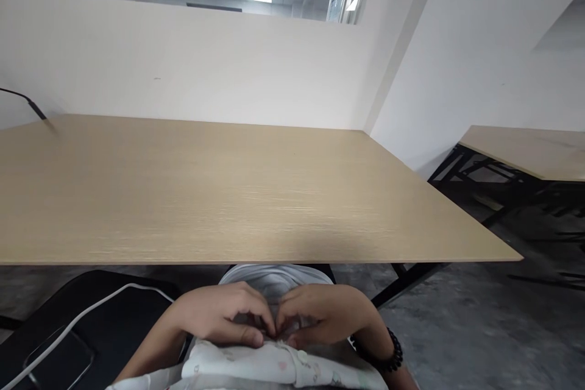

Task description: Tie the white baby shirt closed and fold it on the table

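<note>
Hands and garment: both on the near side of the wood-grain desk (228,186), just short of the middle of its near edge and lower in view; left hand (219,314) and right hand (329,314) face each other, knuckles up, fingers curled inward, fingertips almost meeting; each thumb stands apart from the curled index finger, leaving a gap; tips are at the upper edge of the white printed shirt (249,362); whether they pinch the cloth or merely rest on it, cannot tell.

Shirt: lies on the wearer's side of the desk, bunched in a fold; long axis of the fold runs left to right, roughly parallel to the desk's near edge; a narrow strip near its middle crosses that axis, pointing toward the desk; small coloured prints visible.

Surroundings: grey trousers (278,273) show between the hands and the desk's near edge; black bead bracelet (395,350) on the right wrist, also short of that edge; black chair seat (121,323) below the desk's left part, white cable (77,320) slanting over it; second table (534,151) well to the desk's right; white wall (219,67) along the desk's far edge.
</note>
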Demonstrator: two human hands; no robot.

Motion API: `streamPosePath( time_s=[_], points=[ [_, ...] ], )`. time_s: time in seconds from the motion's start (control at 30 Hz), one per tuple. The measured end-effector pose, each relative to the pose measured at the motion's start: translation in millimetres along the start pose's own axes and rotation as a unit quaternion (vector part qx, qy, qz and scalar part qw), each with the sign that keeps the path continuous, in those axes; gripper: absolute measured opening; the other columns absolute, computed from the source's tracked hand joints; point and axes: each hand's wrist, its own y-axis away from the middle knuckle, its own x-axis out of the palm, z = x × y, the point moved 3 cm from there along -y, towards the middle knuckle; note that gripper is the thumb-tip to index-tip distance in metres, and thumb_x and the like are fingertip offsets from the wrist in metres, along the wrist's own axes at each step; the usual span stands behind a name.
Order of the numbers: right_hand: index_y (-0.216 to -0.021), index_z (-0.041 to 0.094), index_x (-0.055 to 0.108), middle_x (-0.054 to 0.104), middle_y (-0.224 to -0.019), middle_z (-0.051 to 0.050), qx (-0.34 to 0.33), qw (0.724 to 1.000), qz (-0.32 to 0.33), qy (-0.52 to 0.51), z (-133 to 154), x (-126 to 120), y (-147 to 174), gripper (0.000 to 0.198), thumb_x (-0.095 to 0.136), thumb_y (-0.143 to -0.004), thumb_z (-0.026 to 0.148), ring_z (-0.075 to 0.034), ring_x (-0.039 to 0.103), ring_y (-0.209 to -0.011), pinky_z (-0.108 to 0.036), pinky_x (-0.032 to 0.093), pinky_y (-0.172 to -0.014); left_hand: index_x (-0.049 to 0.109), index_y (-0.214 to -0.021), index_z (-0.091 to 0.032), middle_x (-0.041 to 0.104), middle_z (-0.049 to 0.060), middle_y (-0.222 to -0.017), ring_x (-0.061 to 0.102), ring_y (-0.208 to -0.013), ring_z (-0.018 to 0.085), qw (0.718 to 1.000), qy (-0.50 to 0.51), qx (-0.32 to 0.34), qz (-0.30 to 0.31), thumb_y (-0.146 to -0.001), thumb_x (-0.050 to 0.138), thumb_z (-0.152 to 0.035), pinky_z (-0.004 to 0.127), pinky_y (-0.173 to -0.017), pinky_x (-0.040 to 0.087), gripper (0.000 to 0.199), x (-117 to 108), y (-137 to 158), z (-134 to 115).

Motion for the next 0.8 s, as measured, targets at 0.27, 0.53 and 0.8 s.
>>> streamPosePath(
  time_s=[0.27,0.53,0.8],
  points=[
    [-0.086,0.023,0.063,0.066,-0.080,0.000,0.077,0.995,-0.069,0.008,22,-15,7,0.007,0.059,-0.090,0.026,-0.015,0.060,-0.075,-0.026,0.048,-0.075,0.070,-0.112,-0.020,0.073,0.010,-0.101,0.065,-0.093,0.023,1.000,-0.003,-0.014,-0.024,-0.096,0.053,-0.043,0.032,-0.086,0.050,0.033,3,-6,-3],
    [-0.092,0.021,0.061,0.067,-0.091,0.000,0.187,0.941,-0.284,0.001,30,-28,15,0.008,0.056,-0.088,0.016,-0.015,0.061,-0.085,-0.025,0.047,-0.076,0.065,-0.098,-0.014,0.065,0.004,-0.083,0.056,-0.072,0.014,0.946,0.225,-0.139,-0.189,-0.092,0.057,-0.053,0.024,-0.064,0.043,0.040,7,-18,8],
    [-0.093,0.019,0.059,0.062,-0.087,0.001,0.093,0.951,-0.296,-0.004,42,-28,13,0.008,0.055,-0.091,0.013,-0.011,0.054,-0.077,-0.023,0.043,-0.073,0.071,-0.090,-0.014,0.067,0.004,-0.081,0.057,-0.074,0.014,0.947,0.166,-0.124,-0.245,-0.087,0.065,-0.050,0.024,-0.067,0.044,0.036,-1,-17,6]
  ],
)
